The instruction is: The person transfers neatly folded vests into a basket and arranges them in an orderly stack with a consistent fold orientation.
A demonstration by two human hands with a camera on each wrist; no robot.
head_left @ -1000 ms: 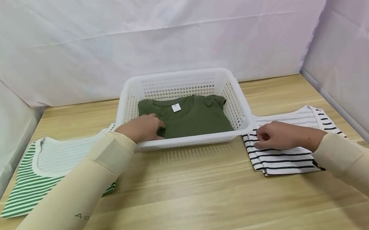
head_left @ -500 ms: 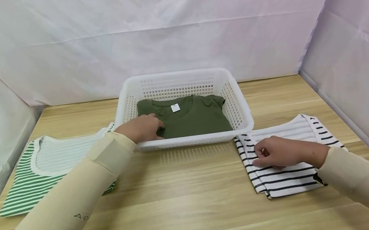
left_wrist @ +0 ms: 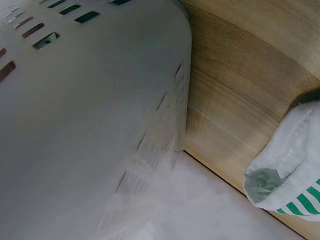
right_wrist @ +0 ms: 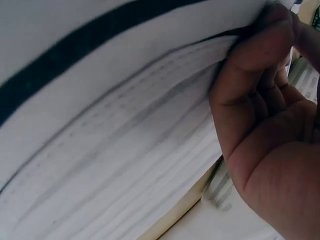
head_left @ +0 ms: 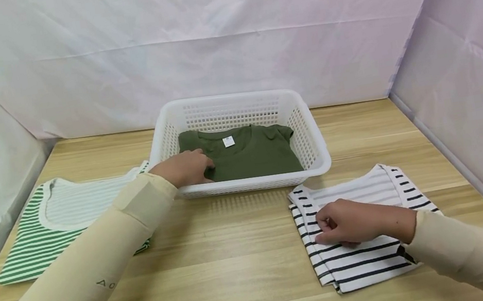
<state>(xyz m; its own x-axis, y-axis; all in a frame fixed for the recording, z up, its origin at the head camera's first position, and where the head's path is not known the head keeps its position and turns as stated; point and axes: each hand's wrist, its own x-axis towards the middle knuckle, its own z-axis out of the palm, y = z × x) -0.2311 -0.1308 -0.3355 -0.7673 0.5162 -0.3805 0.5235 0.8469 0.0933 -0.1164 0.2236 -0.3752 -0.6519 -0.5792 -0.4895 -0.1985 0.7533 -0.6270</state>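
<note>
My left hand (head_left: 185, 169) lies over the front left corner of a white plastic basket (head_left: 322, 151), its fingers loosely bent on a folded dark green T-shirt (head_left: 257, 158) inside. The basket wall (left_wrist: 100, 115) fills much of the left wrist view, which does not show that hand. With curled fingers, my right hand (head_left: 353, 222) holds a folded white T-shirt with black stripes (head_left: 361, 262) that lies flat on the table. Close up in the right wrist view, bent fingers (right_wrist: 250, 65) meet the striped cloth (right_wrist: 120, 115); their tips are partly hidden.
A folded green-and-white striped T-shirt (head_left: 45, 247) lies at the left, partly behind the left sleeve (head_left: 76, 269). Wooden tabletop (head_left: 231, 266) spans the front and middle. White sheets (head_left: 219, 65) hang behind and along both sides.
The right hand and the black-striped T-shirt have slid together toward me and to the left, out from beside the basket. The left hand has stayed in place.
</note>
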